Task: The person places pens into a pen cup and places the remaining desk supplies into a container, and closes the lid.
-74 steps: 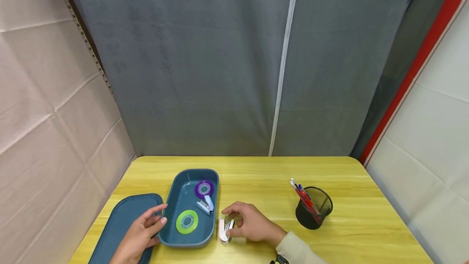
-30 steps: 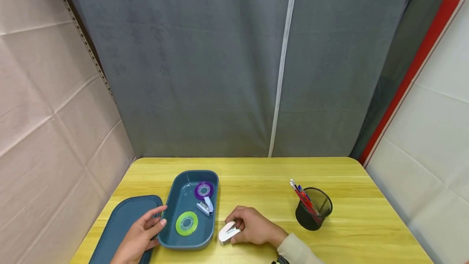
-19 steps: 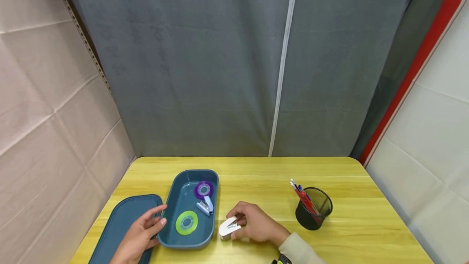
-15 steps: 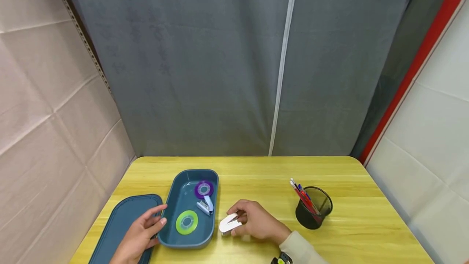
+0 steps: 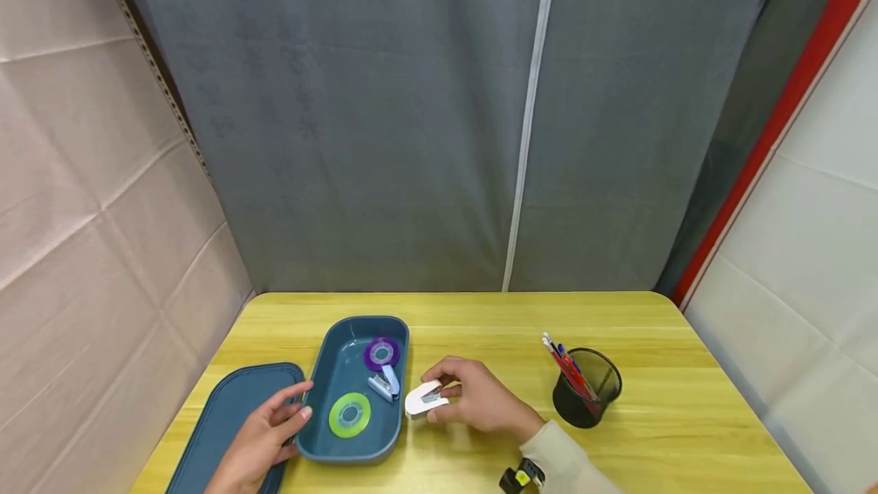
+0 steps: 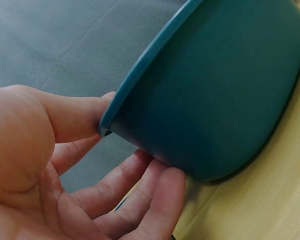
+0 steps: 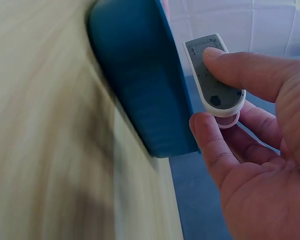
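In the head view my right hand (image 5: pixel 480 400) holds a small white stapler (image 5: pixel 417 402) by thumb and fingers, raised beside the right wall of a blue box (image 5: pixel 353 461). The right wrist view shows the thumb pressing the stapler's grey base (image 7: pixel 210 80), near the box's rim. My left hand (image 5: pixel 257 437) grips the box's left side, thumb at the rim and fingertips against the outer wall (image 6: pixel 210 110). Inside the box lie a purple tape roll (image 5: pixel 371 358), a light blue stapler (image 5: pixel 381 387) and a green tape roll (image 5: pixel 336 416).
A blue lid (image 5: pixel 229 410) lies left of the box, partly under the left hand. A black mesh pen cup (image 5: pixel 576 406) with several pens and pencils stands on the right of the wooden table (image 5: pixel 480 326). Grey curtain (image 5: pixel 377 136) hangs behind.
The right hand has taken hold of the white stapler from the table, turned it and lifted it, with a slight shift toward the box. The left hand and the box stay put.
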